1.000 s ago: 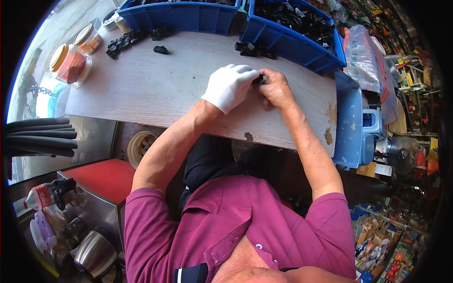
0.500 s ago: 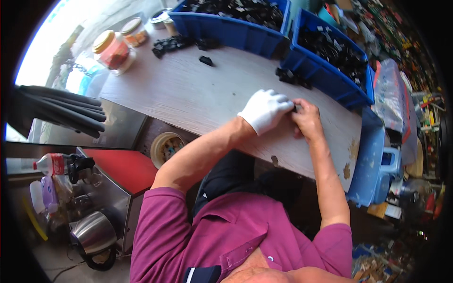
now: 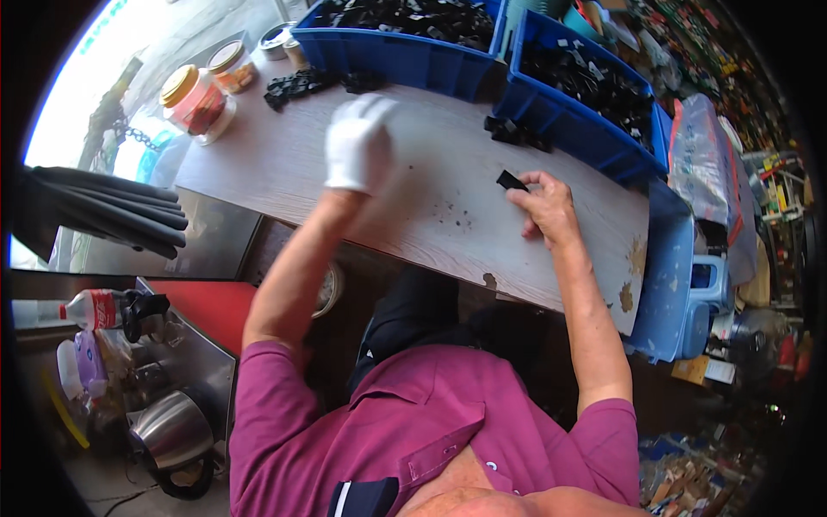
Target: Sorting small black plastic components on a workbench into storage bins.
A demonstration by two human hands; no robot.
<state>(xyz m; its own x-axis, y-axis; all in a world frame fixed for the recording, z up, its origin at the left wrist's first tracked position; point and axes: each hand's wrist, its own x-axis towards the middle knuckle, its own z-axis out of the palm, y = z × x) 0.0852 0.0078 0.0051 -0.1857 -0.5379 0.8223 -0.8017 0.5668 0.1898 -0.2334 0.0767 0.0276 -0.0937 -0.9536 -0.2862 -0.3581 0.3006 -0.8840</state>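
Note:
A small black rectangular part (image 3: 510, 181), perhaps plastic, is pinched between the thumb and fingers of my bare right hand (image 3: 549, 208), just over the right half of the table (image 3: 422, 185). My left hand (image 3: 358, 145), in a white glove, is farther left over the table, near a pile of black parts (image 3: 297, 86). Motion smears its fingers, and whether it holds anything does not show. Dark specks (image 3: 455, 215) lie on the tabletop between my forearms. Another small heap of black parts (image 3: 517, 133) rests beyond my right hand.
Two blue bins, one at the back (image 3: 396, 50) and one at back right (image 3: 586, 116), hold many black parts. Lidded jars (image 3: 194, 102) stand at the far left corner. A light-blue plastic container (image 3: 668, 293) is against the table's right end. A metal kettle (image 3: 172, 428) sits lower left.
My left hand has swung away from my right, leftward and toward the back. The right hand keeps the black part, now in plain sight. Dark specks show on the table where my left arm was.

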